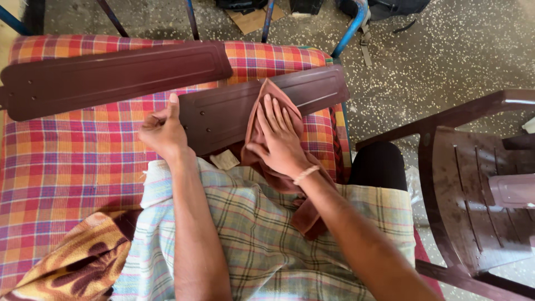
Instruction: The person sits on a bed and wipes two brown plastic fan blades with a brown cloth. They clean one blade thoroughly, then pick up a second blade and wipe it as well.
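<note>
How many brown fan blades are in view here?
2. One fan blade lies across the checked cloth at the top left. The other blade sits nearer the person, steadied by the left hand, with the right hand pressing a brown rag on it.

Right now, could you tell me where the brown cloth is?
In the head view, the brown cloth lies right of centre on the nearer fan blade, pressed flat under the right hand; its tail trails down over the person's lap.
</note>
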